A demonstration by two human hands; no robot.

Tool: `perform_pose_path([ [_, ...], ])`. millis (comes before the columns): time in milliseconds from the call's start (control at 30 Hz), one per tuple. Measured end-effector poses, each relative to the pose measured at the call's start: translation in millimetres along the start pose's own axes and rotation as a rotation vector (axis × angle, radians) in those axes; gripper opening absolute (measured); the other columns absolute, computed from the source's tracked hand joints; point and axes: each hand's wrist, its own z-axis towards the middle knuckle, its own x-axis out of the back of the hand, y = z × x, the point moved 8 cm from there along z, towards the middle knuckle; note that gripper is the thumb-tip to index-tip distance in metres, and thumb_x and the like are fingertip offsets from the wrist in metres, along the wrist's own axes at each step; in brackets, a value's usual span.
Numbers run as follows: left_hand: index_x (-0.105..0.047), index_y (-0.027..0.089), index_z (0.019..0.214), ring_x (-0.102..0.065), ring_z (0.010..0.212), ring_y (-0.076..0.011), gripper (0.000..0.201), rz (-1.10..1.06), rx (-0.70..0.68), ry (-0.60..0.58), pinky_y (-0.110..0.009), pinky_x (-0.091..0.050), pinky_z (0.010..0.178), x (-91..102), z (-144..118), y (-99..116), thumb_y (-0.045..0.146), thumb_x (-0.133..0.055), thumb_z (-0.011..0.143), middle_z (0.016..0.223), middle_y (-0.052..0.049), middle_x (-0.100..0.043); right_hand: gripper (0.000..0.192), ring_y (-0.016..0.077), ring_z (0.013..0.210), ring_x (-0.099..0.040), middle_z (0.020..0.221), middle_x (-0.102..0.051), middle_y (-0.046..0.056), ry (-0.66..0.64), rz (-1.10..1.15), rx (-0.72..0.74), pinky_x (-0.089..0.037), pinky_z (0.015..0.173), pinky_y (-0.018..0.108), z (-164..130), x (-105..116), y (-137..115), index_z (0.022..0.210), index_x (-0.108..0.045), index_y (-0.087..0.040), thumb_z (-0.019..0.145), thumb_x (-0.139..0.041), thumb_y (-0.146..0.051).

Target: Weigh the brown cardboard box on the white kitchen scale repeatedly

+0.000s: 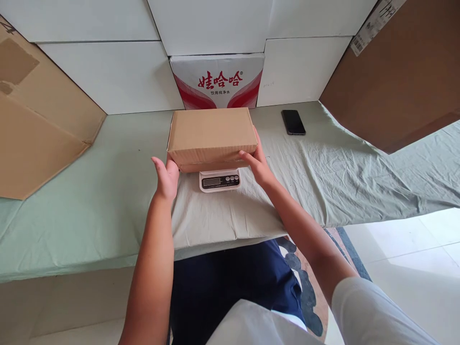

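Observation:
A closed brown cardboard box (pixel 212 132) sits over a small white digital scale (pixel 220 181), hiding most of it. Only the scale's front shows, with a dark display and several round buttons. I cannot tell whether the box rests on it. At the box's left front corner is my left hand (pixel 167 178), its thumb raised off the cardboard and its fingers partly hidden against the side and underneath. My right hand (pixel 258 160) grips the right end, thumb on the front face and the other fingers mostly out of sight behind the side.
Behind stands a white and red printed carton (pixel 217 81) against white panels (pixel 104 76). A black phone (pixel 293 122) lies at the right on the pale green cloth (pixel 108 191). Large cardboard pieces flank the table at left (pixel 46 120) and right (pixel 398 76).

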Motion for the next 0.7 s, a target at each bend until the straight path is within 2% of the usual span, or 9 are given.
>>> perform_pose_path([
  [233,-0.055,0.037,0.172,-0.018,0.182,-0.0299,0.124,0.020,-0.013,-0.004,-0.048,-0.021,0.150,-2.6,2,4,0.113,-0.016,0.081,0.182,-0.004,-0.051,0.111,0.0320,0.183,-0.022,0.194,-0.029,-0.006,-0.004,-0.014,0.017,-0.017,0.154,0.057,2,0,4,0.178,-0.025,-0.044,0.085,-0.078,-0.072],
  [400,-0.058,0.039,0.168,-0.014,0.183,-0.0296,0.121,0.012,-0.026,-0.019,-0.046,-0.021,0.151,-3.0,16,24,0.112,-0.017,0.082,0.184,0.000,-0.048,0.111,0.0339,0.182,-0.027,0.191,-0.036,-0.006,0.015,0.004,0.075,-0.023,0.153,0.058,14,4,-7,0.178,-0.027,-0.044,0.083,-0.079,-0.070],
  [500,-0.062,0.039,0.163,-0.011,0.183,-0.0298,0.115,-0.002,-0.054,-0.033,-0.046,-0.019,0.152,-1.7,37,45,0.111,-0.018,0.085,0.182,0.002,-0.051,0.110,0.0330,0.180,-0.030,0.189,-0.041,-0.010,-0.014,-0.013,0.126,-0.029,0.152,0.057,38,3,-21,0.176,-0.030,-0.047,0.081,-0.077,-0.076],
  [567,-0.064,0.036,0.160,-0.011,0.184,-0.0304,0.109,-0.011,-0.080,-0.039,-0.047,-0.016,0.152,-0.9,57,55,0.104,-0.012,0.093,0.180,0.003,-0.054,0.105,0.0309,0.182,-0.028,0.187,-0.043,-0.012,-0.025,-0.027,0.164,-0.029,0.152,0.055,62,3,-28,0.173,-0.036,-0.048,0.081,-0.073,-0.082],
  [633,-0.063,0.031,0.159,-0.012,0.183,-0.0309,0.106,-0.032,-0.106,-0.027,-0.049,-0.011,0.152,0.5,81,59,0.093,0.000,0.101,0.179,0.003,-0.056,0.097,0.0279,0.183,-0.023,0.182,-0.050,-0.014,-0.026,-0.034,0.220,-0.024,0.153,0.053,89,3,-30,0.169,-0.043,-0.048,0.083,-0.064,-0.088],
  [700,-0.060,0.027,0.161,-0.014,0.183,-0.0283,0.110,-0.050,-0.110,0.007,-0.048,-0.009,0.151,2.9,105,50,0.085,0.013,0.103,0.176,0.003,-0.059,0.088,0.0266,0.183,-0.023,0.177,-0.056,-0.013,-0.007,-0.019,0.271,-0.022,0.153,0.049,115,4,-25,0.163,-0.051,-0.045,0.086,-0.058,-0.088],
])
